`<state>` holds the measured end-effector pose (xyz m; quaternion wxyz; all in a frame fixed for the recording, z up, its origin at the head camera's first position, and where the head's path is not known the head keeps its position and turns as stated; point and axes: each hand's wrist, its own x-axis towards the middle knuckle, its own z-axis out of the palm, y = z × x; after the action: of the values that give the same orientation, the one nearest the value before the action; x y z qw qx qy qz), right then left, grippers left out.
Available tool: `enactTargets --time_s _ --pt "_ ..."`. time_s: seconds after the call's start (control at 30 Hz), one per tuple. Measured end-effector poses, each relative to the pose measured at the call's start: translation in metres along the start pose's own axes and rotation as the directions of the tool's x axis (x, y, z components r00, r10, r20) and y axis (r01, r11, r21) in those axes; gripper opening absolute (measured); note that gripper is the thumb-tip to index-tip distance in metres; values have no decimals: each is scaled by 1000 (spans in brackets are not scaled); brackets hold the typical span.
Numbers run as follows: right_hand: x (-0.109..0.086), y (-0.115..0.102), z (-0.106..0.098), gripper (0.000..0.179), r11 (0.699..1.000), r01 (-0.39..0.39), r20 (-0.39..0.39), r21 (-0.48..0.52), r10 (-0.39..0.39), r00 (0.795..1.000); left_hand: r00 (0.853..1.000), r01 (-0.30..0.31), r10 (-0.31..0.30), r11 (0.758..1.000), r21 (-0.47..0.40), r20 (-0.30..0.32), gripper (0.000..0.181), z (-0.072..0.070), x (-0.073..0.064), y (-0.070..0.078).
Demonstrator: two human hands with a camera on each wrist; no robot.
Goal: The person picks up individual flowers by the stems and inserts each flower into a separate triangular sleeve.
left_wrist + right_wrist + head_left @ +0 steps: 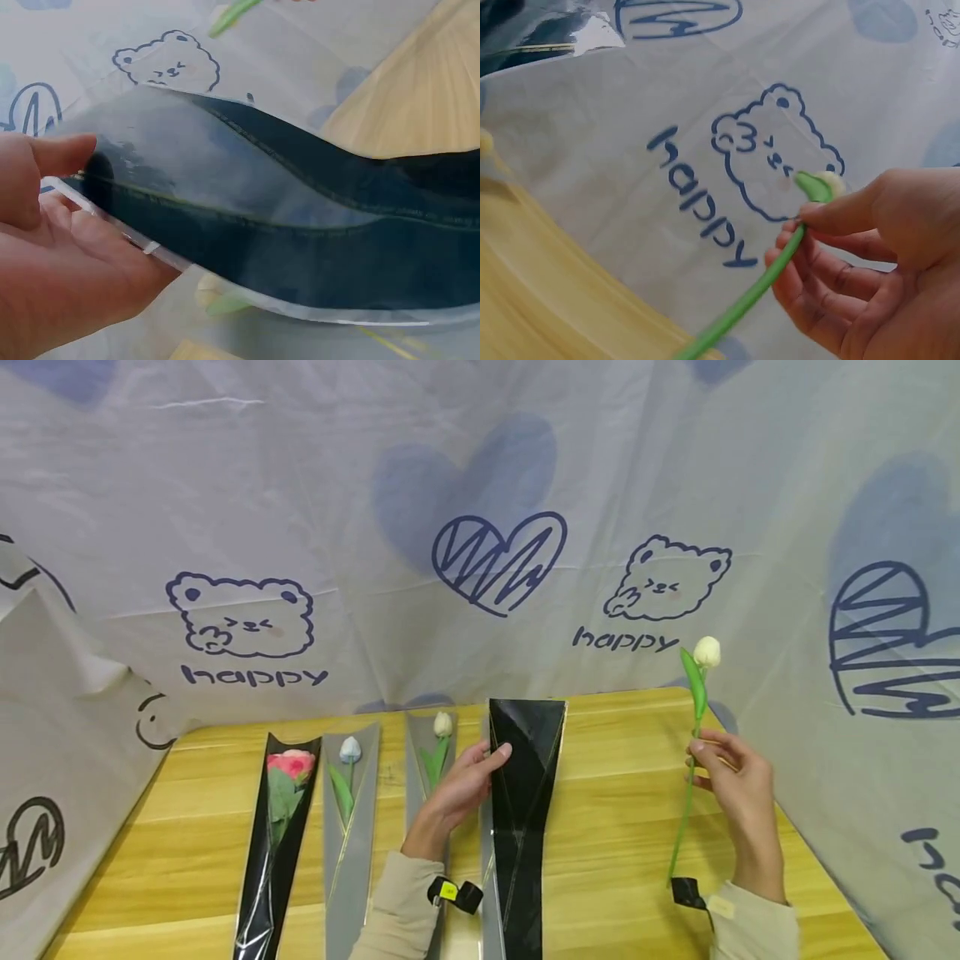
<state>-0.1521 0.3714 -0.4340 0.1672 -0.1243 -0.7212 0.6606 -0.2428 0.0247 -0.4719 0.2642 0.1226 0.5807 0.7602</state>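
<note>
My left hand point(467, 785) grips the left edge of a black flower wrapping sleeve point(525, 777) near its wide top, thumb in front. In the left wrist view the sleeve point(300, 262) shows a clear front and thin gold lines, with the thumb pressed over its edge. Over on the right, my right hand point(742, 793) pinches the green stem of an artificial white tulip point(707, 652) between thumb and fingers. The tulip stands upright, bloom above the hand and stem point(757, 289) hanging below it. No flower shows inside the black sleeve.
To the left lie a black sleeve with a pink flower point(291, 764), a grey sleeve with a pale blue tulip point(350, 749) and a grey sleeve with a white tulip point(442, 724). Another grey edge shows under the held sleeve. Printed cloth point(360, 460) hangs behind the wooden table point(615, 852).
</note>
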Motion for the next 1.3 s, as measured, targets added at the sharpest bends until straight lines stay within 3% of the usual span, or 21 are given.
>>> enactTargets --time_s 0.1,0.2,0.33,0.4,0.53,0.63,0.8,1.0,1.07,1.17,1.3 --pt "0 -3 3 25 986 14 -3 167 -14 1000 1000 -17 17 1000 22 -15 29 0 1 -2" --pt "0 -7 10 25 949 20 -28 313 -12 1000 997 -55 58 996 73 -41 17 2 2 -4" --pt "0 -14 19 26 886 21 -50 464 3 999 988 -80 108 970 231 -111 36 3 2 -7" --pt "0 -17 22 26 851 24 -44 524 -1 999 986 -90 126 954 286 -112 41 4 3 -9" --pt "-1 -22 27 30 790 27 -9 612 -27 1000 991 -92 118 949 302 -67 21 6 4 -11" --pt "-2 -26 30 32 750 52 -27 660 -45 999 993 -91 108 950 299 -42 36 8 4 -11" --pt "-6 -38 33 30 634 166 -166 755 -60 984 988 -143 153 930 339 -3 45 11 3 -11" --pt "-12 -52 38 29 484 329 -319 811 -105 942 978 -205 206 898 390 40 44 16 4 -12" --pt "-13 -56 40 32 448 366 -351 815 -120 929 975 -215 215 885 414 47 41 17 4 -12" --pt "-14 -58 42 36 428 407 -386 807 -139 912 973 -224 225 865 449 51 35 20 3 -11" --pt "-15 -59 46 37 445 446 -415 777 -171 894 974 -219 218 857 467 56 26 23 1 -9"
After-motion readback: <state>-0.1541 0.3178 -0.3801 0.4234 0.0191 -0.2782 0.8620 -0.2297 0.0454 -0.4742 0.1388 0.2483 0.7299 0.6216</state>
